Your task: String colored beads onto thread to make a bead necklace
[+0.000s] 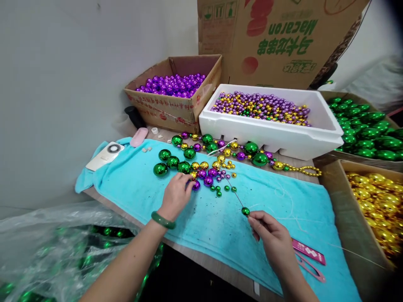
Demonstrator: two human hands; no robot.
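Pinching with your right hand (pixel 273 239), you hold a thin needle (pixel 235 193) just behind a small green bead (pixel 245 211) threaded on it, fingers closed tight around the shaft. The needle slants up and away toward the loose pile of beads (pixel 208 170) on the turquoise towel (pixel 204 218). Your left hand (pixel 175 196), green bangle (pixel 163 220) on the wrist, comes down on the near edge of that pile with fingertips curled together on a purple bead (pixel 195 185); whether it's truly gripped or only touched, I can't quite tell from this angle.

Bigger green balls (pixel 171 161) sit in a row just left of the pile, and a finished strand of green, gold and purple beads (pixel 245 153) runs along the far edge of the towel. Behind it stands a white foam box (pixel 270 134) full of small mixed beads, a cardboard box of purple balls (pixel 174 86) to its left, a box of green balls (pixel 365 126) at the right, and a box of gold balls (pixel 374 205) nearer you.

A pink thread snipper (pixel 308 256) lies on the towel just beside your right wrist. A white phone (pixel 105 156) rests at the towel's far left corner.
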